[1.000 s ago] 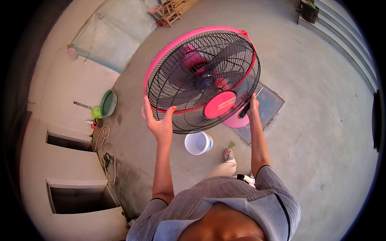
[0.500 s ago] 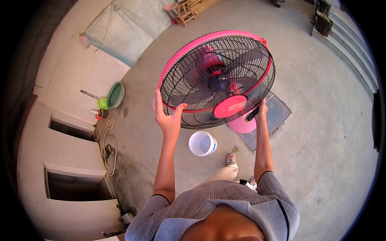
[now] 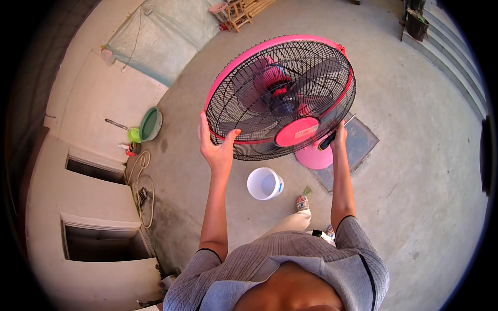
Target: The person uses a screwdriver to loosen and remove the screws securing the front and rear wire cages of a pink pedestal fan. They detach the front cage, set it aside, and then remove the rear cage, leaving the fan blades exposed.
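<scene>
A pink stand fan [image 3: 296, 132] with a black wire guard and dark blades is in front of me, its head tilted. My left hand [image 3: 215, 147] grips the guard's rim at the near left, thumb lying over the front. On the right side, my right hand [image 3: 340, 139] is closed around a screwdriver [image 3: 327, 141] with a black and yellow handle. Its metal shaft sticks out past the fingers, away from me. The hand is at the guard's right edge; whether it also grips the rim is hard to see. The fan's round pink base [image 3: 314, 158] shows below the guard.
A white bucket [image 3: 265, 184] stands on the concrete floor near my feet. Under the base lies a dark square slab [image 3: 363, 140]. By the left wall are a green basin [image 3: 151, 124] and a coiled hose [image 3: 146, 181]. Steps [image 3: 451, 52] rise at the far right.
The fan's head has tipped slightly upward and away from me, with both hands keeping their grip. The whole view has shifted a little.
</scene>
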`<control>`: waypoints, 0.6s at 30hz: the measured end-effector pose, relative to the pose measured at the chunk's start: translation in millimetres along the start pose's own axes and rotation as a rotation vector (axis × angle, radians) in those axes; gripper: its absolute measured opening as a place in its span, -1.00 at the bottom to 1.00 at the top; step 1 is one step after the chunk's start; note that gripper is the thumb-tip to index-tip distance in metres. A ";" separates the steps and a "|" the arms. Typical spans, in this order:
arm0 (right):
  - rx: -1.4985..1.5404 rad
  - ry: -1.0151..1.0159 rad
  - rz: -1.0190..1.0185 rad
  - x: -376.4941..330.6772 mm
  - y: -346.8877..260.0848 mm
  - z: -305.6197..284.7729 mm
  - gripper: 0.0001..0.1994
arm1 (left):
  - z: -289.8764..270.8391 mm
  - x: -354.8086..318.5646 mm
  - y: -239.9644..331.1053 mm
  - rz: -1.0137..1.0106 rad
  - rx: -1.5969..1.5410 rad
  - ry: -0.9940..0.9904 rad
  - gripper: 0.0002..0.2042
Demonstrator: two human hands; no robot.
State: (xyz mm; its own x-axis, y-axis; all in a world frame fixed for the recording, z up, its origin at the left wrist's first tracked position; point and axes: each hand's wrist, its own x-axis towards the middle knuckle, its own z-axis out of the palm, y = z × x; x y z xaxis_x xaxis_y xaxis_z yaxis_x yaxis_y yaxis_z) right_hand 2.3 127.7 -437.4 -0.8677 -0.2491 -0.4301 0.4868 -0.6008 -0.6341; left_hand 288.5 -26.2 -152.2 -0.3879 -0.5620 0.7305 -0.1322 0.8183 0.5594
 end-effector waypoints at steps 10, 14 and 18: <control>-0.007 0.030 0.016 6.4 -1.4 0.6 -0.56 | -1.1 -2.4 -1.5 0.037 0.108 -0.001 -0.15; -0.001 0.033 0.014 4.0 2.5 -0.9 -0.58 | 0.3 -1.9 -6.3 0.017 0.078 -0.023 -0.18; -0.004 0.044 0.011 1.6 5.1 0.3 -0.58 | -0.4 -0.5 -13.0 -0.027 0.018 -0.034 -0.17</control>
State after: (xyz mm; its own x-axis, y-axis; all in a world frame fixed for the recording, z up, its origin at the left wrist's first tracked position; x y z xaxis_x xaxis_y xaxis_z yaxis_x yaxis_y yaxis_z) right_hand 3.3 124.0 -441.1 -0.8571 -0.2218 -0.4649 0.4967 -0.5951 -0.6318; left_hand 290.7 -36.6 -159.6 -0.4148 -0.5796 0.7014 -0.1593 0.8052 0.5712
